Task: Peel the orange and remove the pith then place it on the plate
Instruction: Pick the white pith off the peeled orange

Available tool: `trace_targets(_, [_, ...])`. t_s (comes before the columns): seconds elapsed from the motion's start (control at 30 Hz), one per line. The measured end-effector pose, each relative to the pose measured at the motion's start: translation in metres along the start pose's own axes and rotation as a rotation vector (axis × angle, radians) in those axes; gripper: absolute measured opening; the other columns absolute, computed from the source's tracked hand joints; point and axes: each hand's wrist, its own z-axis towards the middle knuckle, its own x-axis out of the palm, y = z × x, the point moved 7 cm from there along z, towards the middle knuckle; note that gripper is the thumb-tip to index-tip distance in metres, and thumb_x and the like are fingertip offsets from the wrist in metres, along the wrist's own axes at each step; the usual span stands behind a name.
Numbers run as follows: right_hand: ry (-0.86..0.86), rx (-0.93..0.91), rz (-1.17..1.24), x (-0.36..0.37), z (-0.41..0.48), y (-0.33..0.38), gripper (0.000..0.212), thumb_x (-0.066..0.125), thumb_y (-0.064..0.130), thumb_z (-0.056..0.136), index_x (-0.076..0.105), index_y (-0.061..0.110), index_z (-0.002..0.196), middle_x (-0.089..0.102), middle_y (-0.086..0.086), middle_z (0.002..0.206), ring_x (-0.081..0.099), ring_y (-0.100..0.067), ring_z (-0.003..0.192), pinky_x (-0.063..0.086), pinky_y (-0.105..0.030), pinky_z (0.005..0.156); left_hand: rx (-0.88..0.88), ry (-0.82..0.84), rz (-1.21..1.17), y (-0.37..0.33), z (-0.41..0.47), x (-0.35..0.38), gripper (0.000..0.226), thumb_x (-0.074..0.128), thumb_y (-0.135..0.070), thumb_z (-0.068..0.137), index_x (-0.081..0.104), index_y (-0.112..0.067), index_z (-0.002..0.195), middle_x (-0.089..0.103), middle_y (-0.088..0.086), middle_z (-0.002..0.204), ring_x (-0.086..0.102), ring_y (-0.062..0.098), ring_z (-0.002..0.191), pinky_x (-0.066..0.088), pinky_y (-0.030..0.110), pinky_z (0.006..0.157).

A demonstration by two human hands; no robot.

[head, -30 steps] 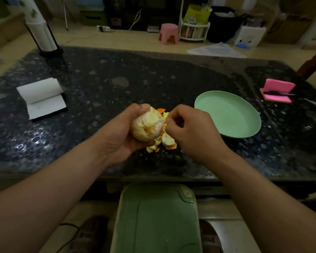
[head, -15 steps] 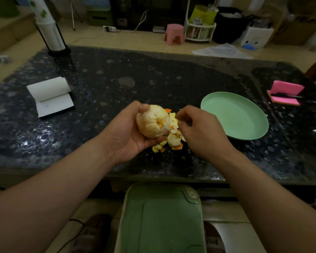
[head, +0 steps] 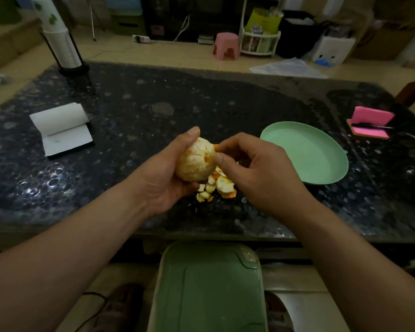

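Head camera view, looking down at a dark speckled counter and a person's two bare forearms.

There is one orange, its rind off and pale pith covering most of it. It is held up above the near middle of the counter. One heap of peel scraps lies on the counter just below and behind it. One pale green plate sits to the right, near the heap but apart from it. Also on the counter are one white notepad at the left, one pink pad of sticky notes with one pen across it at the far right, and one stack of paper cups in a stand at the far left corner. One green bin lid shows below the counter's near edge.

The left hand grips the orange, thumb over the top and fingers curled underneath. The right hand has its fingers curled, with thumb and forefinger tips pinched against the right side of the orange. Whether a strand of pith sits between them is too small to tell.

Half a second ago the right hand was apart from the orange, bunched over the peel heap; it has since come back up to the fruit. The left hand keeps the same grip. The plate has not moved.
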Motion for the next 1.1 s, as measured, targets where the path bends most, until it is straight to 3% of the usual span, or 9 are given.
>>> trace_targets(0.2, [0.016,-0.003,-0.114,0.0009,-0.0012,-0.0045,0.013,0.072,0.042,0.099,0.076,0.030,0.102,0.070,0.019,0.080,0.066,0.000,0.075,0.051,-0.024,0.066,0.036,-0.086,0.148,0.0026,0.0020,-0.0015,0.066,0.073,-0.061,0.085,0.066,-0.014,0.130,0.075,0.003,0.098,0.069,0.015,0.082,0.052,0.028,0.062])
trace_targets(0.4, [0.048,-0.043,-0.218,0.0032,-0.0021,-0.0038,0.013,0.069,0.041,0.100,0.075,0.031,0.096,0.071,0.016,0.078,0.064,-0.003,0.071,0.057,-0.037,0.066,0.056,-0.123,0.257,0.0006,0.0045,-0.0079,0.069,0.084,-0.066,0.072,0.068,-0.020,0.121,0.079,0.003,0.103,0.073,0.022,0.095,0.056,0.042,0.079])
trace_targets(0.5, [0.049,-0.048,-0.226,0.0034,-0.0016,-0.0028,0.012,0.069,0.039,0.099,0.075,0.030,0.095,0.069,0.015,0.076,0.064,-0.004,0.070,0.055,-0.035,0.064,0.052,-0.116,0.250,0.0012,0.0059,-0.0099,0.076,0.083,-0.068,0.065,0.069,-0.020,0.121,0.079,0.006,0.107,0.073,0.026,0.099,0.054,0.049,0.090])
trace_targets(0.63, [0.016,-0.040,-0.209,0.0025,-0.0003,-0.0047,0.010,0.068,0.029,0.098,0.072,0.028,0.089,0.067,0.014,0.072,0.062,-0.007,0.067,0.051,-0.034,0.062,0.024,-0.105,0.231,0.0032,0.0037,-0.0068,0.073,0.083,-0.064,0.077,0.069,-0.015,0.128,0.079,0.005,0.102,0.071,0.023,0.095,0.053,0.047,0.094])
trace_targets(0.73, [0.018,-0.014,-0.174,0.0012,-0.0003,-0.0080,0.008,0.067,0.028,0.100,0.074,0.028,0.097,0.069,0.014,0.075,0.064,-0.007,0.068,0.054,-0.034,0.062,0.007,-0.096,0.222,0.0036,0.0019,-0.0039,0.073,0.080,-0.064,0.081,0.069,-0.011,0.130,0.079,0.008,0.105,0.071,0.024,0.096,0.052,0.051,0.101])
trace_targets(0.87, [0.058,0.012,-0.098,0.0037,-0.0036,-0.0072,0.011,0.069,0.039,0.098,0.073,0.032,0.104,0.071,0.018,0.081,0.066,0.000,0.074,0.051,-0.024,0.064,0.011,-0.130,0.224,0.0001,0.0011,-0.0060,0.064,0.073,-0.060,0.087,0.068,-0.012,0.129,0.078,0.009,0.103,0.070,0.024,0.093,0.053,0.044,0.089])
trace_targets(0.97, [0.060,-0.008,-0.150,0.0054,-0.0039,-0.0040,0.018,0.069,0.050,0.097,0.071,0.033,0.103,0.071,0.019,0.082,0.067,0.001,0.077,0.055,-0.026,0.066,0.037,-0.139,0.257,-0.0003,0.0020,-0.0081,0.069,0.078,-0.063,0.084,0.068,-0.014,0.131,0.079,0.013,0.116,0.071,0.025,0.098,0.053,0.045,0.090])
trace_targets(1.1, [0.084,-0.022,-0.202,0.0074,-0.0030,-0.0033,0.017,0.065,0.048,0.100,0.071,0.032,0.101,0.070,0.017,0.081,0.065,-0.002,0.075,0.055,-0.032,0.066,0.063,-0.156,0.308,-0.0028,0.0015,-0.0092,0.076,0.078,-0.068,0.068,0.068,-0.018,0.124,0.080,0.004,0.101,0.073,0.021,0.092,0.053,0.041,0.080])
